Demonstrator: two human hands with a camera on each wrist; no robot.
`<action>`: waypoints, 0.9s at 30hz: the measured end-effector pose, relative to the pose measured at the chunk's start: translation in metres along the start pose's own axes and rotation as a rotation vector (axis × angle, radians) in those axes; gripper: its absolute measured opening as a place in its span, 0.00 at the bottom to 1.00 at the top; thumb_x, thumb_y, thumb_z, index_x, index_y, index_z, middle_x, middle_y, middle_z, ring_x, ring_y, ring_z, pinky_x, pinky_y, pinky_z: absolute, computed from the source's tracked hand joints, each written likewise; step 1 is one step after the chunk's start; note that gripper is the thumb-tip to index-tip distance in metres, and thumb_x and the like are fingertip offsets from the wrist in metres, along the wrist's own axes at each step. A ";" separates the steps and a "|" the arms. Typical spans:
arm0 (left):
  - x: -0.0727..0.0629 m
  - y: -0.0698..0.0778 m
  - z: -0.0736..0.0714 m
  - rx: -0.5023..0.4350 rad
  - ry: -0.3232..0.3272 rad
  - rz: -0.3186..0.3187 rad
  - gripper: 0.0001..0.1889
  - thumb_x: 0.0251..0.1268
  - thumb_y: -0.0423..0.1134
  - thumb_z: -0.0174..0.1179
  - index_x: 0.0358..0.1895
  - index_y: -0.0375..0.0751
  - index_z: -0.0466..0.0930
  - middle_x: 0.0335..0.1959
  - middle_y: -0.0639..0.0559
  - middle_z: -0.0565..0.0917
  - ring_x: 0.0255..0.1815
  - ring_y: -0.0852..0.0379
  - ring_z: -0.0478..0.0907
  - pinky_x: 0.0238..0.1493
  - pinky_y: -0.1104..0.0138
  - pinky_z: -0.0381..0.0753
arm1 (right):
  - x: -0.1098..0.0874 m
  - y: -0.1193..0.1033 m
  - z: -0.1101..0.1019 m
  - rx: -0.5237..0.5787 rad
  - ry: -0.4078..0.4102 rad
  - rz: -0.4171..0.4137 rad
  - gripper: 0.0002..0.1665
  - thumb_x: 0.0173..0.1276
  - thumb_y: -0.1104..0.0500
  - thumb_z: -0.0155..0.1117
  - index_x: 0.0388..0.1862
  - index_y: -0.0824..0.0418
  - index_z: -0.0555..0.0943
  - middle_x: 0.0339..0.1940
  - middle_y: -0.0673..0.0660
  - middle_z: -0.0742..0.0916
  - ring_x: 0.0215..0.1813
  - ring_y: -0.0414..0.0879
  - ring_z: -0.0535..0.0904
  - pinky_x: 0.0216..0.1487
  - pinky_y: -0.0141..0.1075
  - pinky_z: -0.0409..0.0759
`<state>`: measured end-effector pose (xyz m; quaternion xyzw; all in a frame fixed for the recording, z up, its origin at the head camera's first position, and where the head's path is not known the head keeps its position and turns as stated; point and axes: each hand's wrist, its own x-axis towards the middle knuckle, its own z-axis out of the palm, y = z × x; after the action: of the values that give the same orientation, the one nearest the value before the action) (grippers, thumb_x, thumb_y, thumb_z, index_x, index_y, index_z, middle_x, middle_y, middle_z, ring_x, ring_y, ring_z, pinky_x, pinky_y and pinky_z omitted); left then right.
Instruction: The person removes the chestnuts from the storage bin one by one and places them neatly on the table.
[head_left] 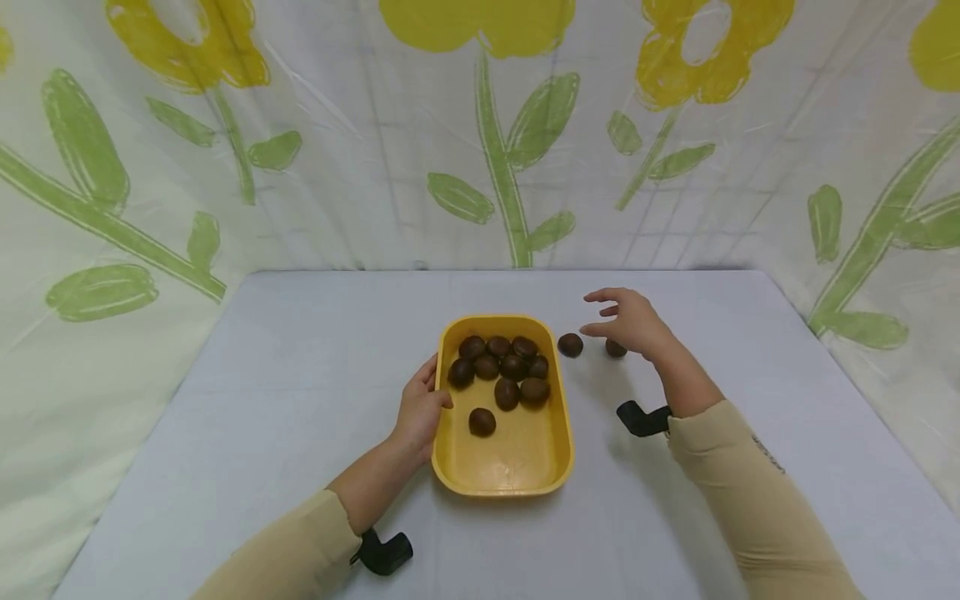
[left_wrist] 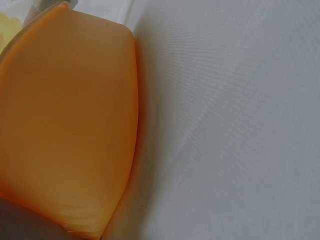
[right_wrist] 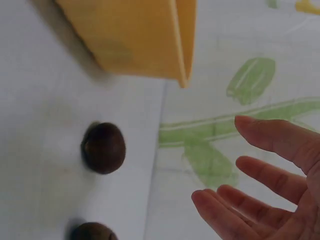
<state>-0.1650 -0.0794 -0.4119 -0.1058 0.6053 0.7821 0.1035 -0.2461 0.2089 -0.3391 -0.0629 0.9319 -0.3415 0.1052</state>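
In the head view, the person's left hand [head_left: 420, 412] gripped the left side of a yellow, rounded rectangular, smooth-walled tray [head_left: 502, 471], its thumb over the rim. The tray stood on a table covered in pale cloth [head_left: 300, 350]. Inside lay ten glossy, dark brown, rounded nuts [head_left: 513, 367], most gathered toward the far end and one apart, nearer the middle. Two loose brown nuts [head_left: 571, 345] lay on the cloth to the right of the tray; the right hand [head_left: 630, 321] hovered above them, relaxed, fingers apart, grasping nothing, and partly covered the farther-right one. Behind hung a white curtain printed with yellow flowers and green leaves [head_left: 540, 121].

In the left wrist view, the tray's outer wall filled the left side beside the pale cloth; the left hand's grip could not be made out there.

In the right wrist view, the right hand's fingers were spread, clear of both loose brown nuts, with a corner of the tray above.
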 end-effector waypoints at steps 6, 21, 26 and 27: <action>-0.001 0.000 -0.001 -0.008 -0.003 -0.002 0.41 0.49 0.17 0.37 0.73 0.41 0.50 0.74 0.47 0.56 0.73 0.50 0.55 0.71 0.57 0.58 | 0.010 -0.033 0.011 -0.014 -0.036 -0.083 0.33 0.58 0.57 0.66 0.63 0.61 0.71 0.65 0.63 0.73 0.63 0.59 0.71 0.58 0.51 0.75; 0.000 0.001 0.001 0.002 -0.008 -0.006 0.40 0.51 0.17 0.37 0.72 0.42 0.51 0.73 0.47 0.57 0.72 0.49 0.58 0.70 0.56 0.60 | 0.015 -0.089 0.062 0.005 -0.169 -0.187 0.31 0.57 0.59 0.67 0.60 0.61 0.73 0.63 0.63 0.74 0.60 0.57 0.75 0.54 0.45 0.78; 0.000 0.000 0.000 0.008 -0.004 -0.012 0.40 0.51 0.18 0.37 0.72 0.43 0.52 0.73 0.48 0.58 0.71 0.49 0.59 0.70 0.56 0.60 | 0.017 -0.097 0.085 -0.019 -0.194 -0.247 0.30 0.56 0.59 0.68 0.59 0.62 0.74 0.59 0.63 0.77 0.51 0.54 0.78 0.49 0.40 0.80; 0.000 -0.001 0.000 0.009 -0.003 -0.012 0.40 0.51 0.18 0.37 0.72 0.43 0.52 0.73 0.48 0.58 0.71 0.49 0.59 0.70 0.57 0.61 | 0.018 -0.098 0.090 -0.023 -0.200 -0.250 0.29 0.56 0.59 0.68 0.59 0.62 0.75 0.59 0.62 0.78 0.50 0.53 0.79 0.48 0.39 0.80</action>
<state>-0.1650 -0.0795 -0.4126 -0.1079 0.6082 0.7787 0.1097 -0.2374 0.0753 -0.3452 -0.2131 0.9056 -0.3332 0.1534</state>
